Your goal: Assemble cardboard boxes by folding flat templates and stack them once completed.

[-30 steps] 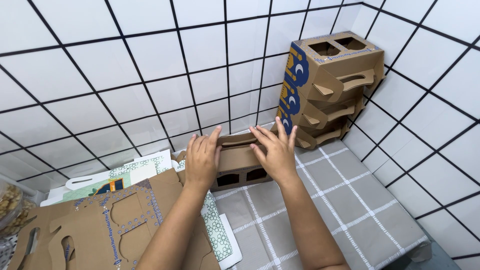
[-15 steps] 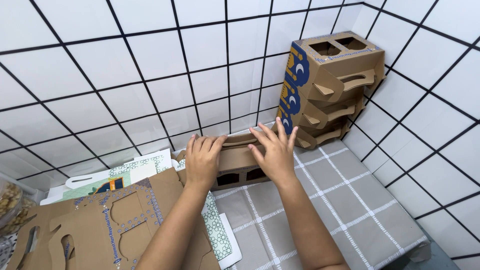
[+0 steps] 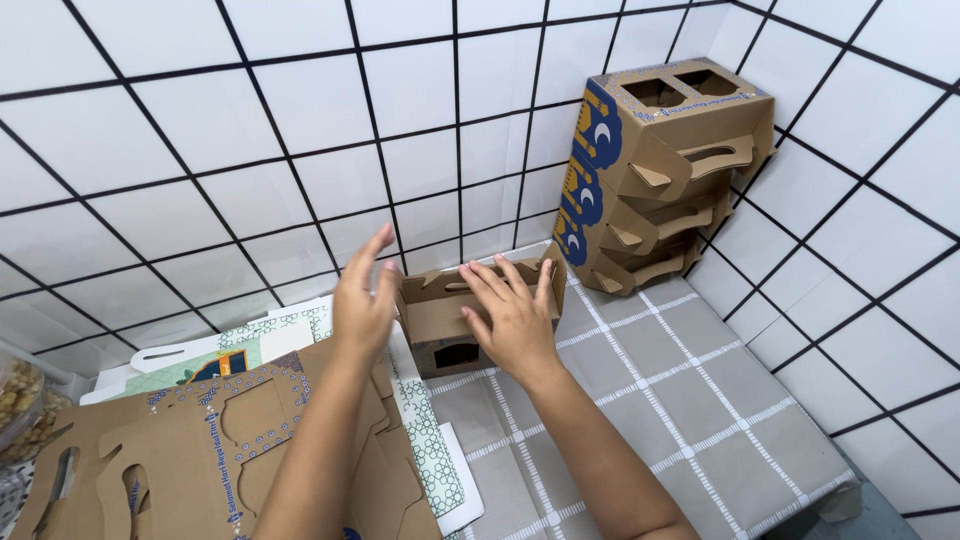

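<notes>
Head view, and I'm looking down at a small brown cardboard carrier box [image 3: 478,315] sitting just left of the frame's centre, on the grey checked cloth [image 3: 700,390] that covers the lower right. My left hand [image 3: 362,305] is up against the box's left end, fingers straight and close together, pointing up toward the tiled wall [image 3: 250,150]; the palm side faces the box's end flap, and I can't tell whether it actually presses on it. My right hand [image 3: 515,320] lies flat over the box's front and top, fingers spread wide, fingertips reaching the far upper rim, thumb low near the dark cut-out in the front face. Neither hand is closed around anything; both are open against the cardboard. The box sits between the two hands, its open top showing between them. In the lower left of the frame, flat die-cut cardboard sheets [image 3: 200,450] lie stacked, touching the box's near left corner, with a white and green patterned sheet [image 3: 420,430] under them. In the upper right corner, a stack of finished carrier boxes [image 3: 660,170] leans against the wall, well apart from my hands.
</notes>
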